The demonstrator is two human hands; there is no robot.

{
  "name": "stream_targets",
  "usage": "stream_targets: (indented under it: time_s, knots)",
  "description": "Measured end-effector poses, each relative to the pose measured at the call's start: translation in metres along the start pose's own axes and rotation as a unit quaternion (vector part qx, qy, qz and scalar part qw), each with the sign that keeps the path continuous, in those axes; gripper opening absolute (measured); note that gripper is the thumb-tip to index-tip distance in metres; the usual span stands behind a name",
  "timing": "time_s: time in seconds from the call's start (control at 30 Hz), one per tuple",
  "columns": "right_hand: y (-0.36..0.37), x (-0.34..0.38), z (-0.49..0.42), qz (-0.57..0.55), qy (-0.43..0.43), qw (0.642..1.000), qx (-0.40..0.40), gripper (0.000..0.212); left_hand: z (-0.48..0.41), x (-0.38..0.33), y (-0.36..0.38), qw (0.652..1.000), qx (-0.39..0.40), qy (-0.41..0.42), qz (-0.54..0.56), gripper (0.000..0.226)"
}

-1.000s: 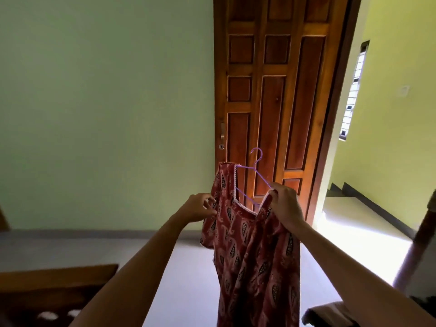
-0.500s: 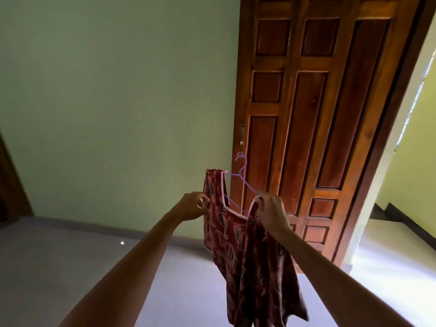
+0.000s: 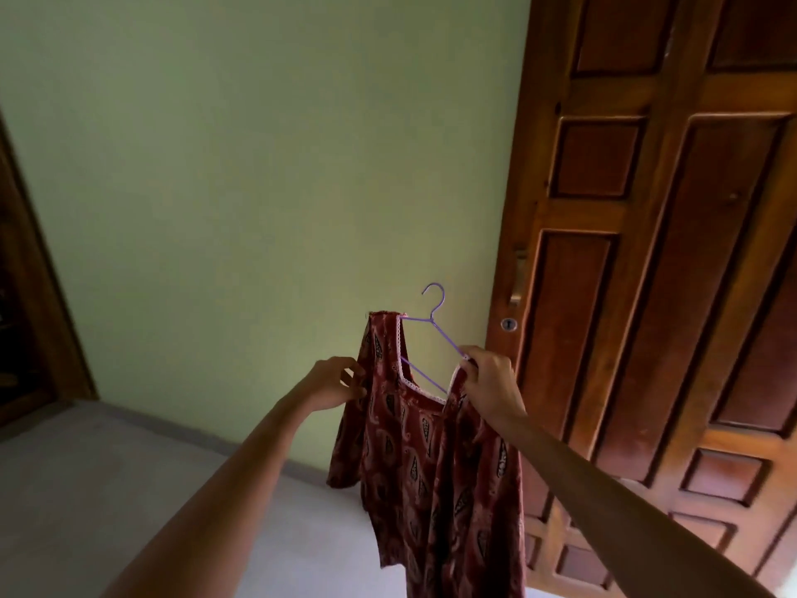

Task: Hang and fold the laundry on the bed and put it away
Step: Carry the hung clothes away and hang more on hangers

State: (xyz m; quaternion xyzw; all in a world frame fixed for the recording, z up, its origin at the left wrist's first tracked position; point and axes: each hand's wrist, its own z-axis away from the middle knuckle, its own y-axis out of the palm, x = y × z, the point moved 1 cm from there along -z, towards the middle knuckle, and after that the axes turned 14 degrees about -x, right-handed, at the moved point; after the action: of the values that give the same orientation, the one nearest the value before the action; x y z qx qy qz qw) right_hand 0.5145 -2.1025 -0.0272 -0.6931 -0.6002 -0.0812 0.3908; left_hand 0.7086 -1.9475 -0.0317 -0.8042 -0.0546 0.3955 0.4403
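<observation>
Nearest to us, both forearms reach forward and up, and the work sits between them. Our left hand (image 3: 332,381) has its grip closed in a pinch on the outer edge of the near shoulder of the red patterned top (image 3: 431,476), which is held up in the air in front of us, its hem running out of view below. Our right hand (image 3: 487,377) has its grip closed on the other shoulder and the end of the purple hanger (image 3: 432,321) together. The shoulder on our left looks seated over the hanger's tip. We judge that the one at our right hand is not settled yet, and the hanger sits tilted, its hook above the lace-edged neckline. To do this well we hold the left shoulder taut so the fabric cannot slide off while the right fingers ease the seam over the wire end. Then we level the hanger and centre the neckline under the hook. The cloth looks thin and likely to slump, so we release a side only once both shoulders bear weight. Beyond lie the grey floor (image 3: 108,489), the pale green wall (image 3: 258,166) and, to the right, the panelled wooden door (image 3: 647,295) with its handle (image 3: 519,276) and keyhole (image 3: 509,324); no rail shows here.
</observation>
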Motion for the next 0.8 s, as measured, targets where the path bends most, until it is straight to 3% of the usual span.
stream_targets:
  time_s: [0.13,0.37,0.8]
  knots:
    - [0.048,-0.006,-0.054,-0.019,-0.002,1.0,-0.008,0.029,-0.058,0.02,-0.007,0.999,-0.025,-0.024,0.01,0.015]
    - [0.1,-0.014,-0.092,-0.025,-0.01,1.0,0.012,0.03,-0.093,0.045,0.001,0.999,-0.008,-0.05,0.015,0.017]
    - [0.112,-0.033,-0.1,-0.04,-0.002,0.998,0.052,0.029,-0.107,0.037,0.017,0.998,-0.001,-0.064,0.005,0.024]
